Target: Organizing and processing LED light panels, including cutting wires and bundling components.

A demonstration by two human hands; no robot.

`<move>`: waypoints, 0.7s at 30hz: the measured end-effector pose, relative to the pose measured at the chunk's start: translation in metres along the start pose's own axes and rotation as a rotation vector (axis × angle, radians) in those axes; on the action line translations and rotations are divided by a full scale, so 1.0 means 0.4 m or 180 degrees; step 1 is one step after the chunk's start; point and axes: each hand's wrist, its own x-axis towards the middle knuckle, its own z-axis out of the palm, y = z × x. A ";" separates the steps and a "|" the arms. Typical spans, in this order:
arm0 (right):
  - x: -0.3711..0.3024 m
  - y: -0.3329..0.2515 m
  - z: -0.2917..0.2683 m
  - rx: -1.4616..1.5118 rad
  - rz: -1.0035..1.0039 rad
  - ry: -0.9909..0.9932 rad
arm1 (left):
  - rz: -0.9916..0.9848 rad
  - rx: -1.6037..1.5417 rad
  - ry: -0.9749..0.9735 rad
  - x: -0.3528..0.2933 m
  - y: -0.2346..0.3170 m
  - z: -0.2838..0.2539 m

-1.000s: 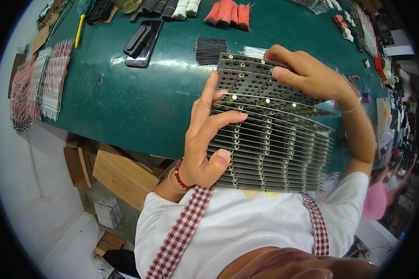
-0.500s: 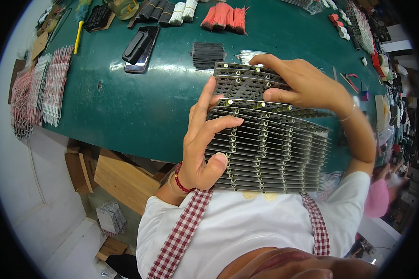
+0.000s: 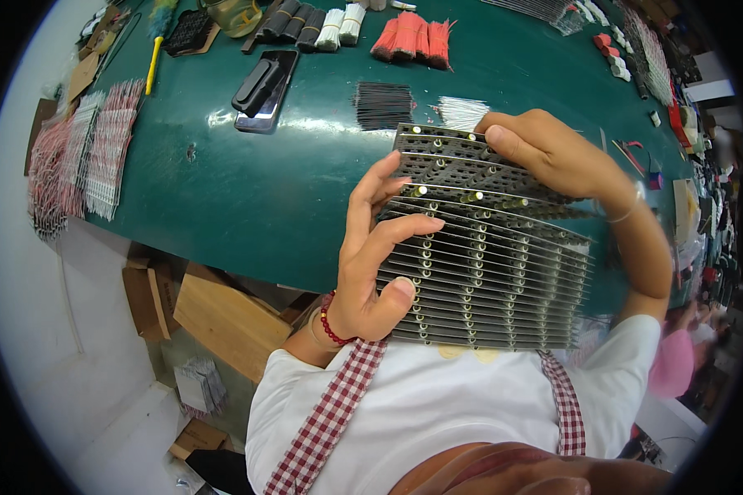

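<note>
A stack of thin dark plates point(image 3: 491, 285), spaced apart with rows of pale ring-like pegs between them, stands against my chest. My left hand point(image 3: 380, 268) holds its left side, thumb and index finger bent over the plate edges, the other fingers reaching up the far side. At the far end, a few perforated plates point(image 3: 437, 169) are fanned away from the rest. My right hand point(image 3: 549, 153) is closed at the far plate's upper right edge; its fingertips are hidden behind it. Beyond the stack lie short black wires point(image 3: 384, 106) and white wires point(image 3: 461, 112).
On the green table point(image 3: 223, 190) lie a phone with a black case-like object point(image 3: 264, 91), red wire bundles point(image 3: 413, 40), black and white bundles point(image 3: 330, 29), and a yellow-handled duster point(image 3: 153, 62). Red and white wire strips point(image 3: 103, 157) hang over the left edge. Cardboard boxes point(image 3: 150, 297) stand below.
My right thumb has moved up from the gap between the plates to the far plate's top edge, and that hand's fingers have drawn in. The whole view has shifted slightly.
</note>
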 end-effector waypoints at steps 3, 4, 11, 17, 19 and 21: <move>0.007 -0.004 -0.002 -0.0088 -0.0025 0.0070 | 0.0013 0.0030 0.0018 0.001 0.003 0.000; 0.011 -0.015 -0.004 -0.0009 0.0094 0.0062 | -0.0012 0.0057 0.0026 0.000 0.004 -0.001; 0.018 -0.040 -0.008 0.0075 0.0351 0.0064 | 0.0024 -0.0034 0.0088 -0.005 -0.004 -0.002; 0.019 -0.037 -0.004 -0.0129 0.0239 0.0178 | 0.0020 -0.0039 0.0087 -0.005 0.000 -0.003; 0.019 -0.040 -0.006 -0.0138 0.0254 0.0171 | 0.0038 -0.0039 0.0085 -0.006 -0.001 -0.003; 0.019 -0.043 -0.006 -0.0146 0.0264 0.0155 | 0.0050 -0.0017 0.0088 -0.007 0.001 -0.004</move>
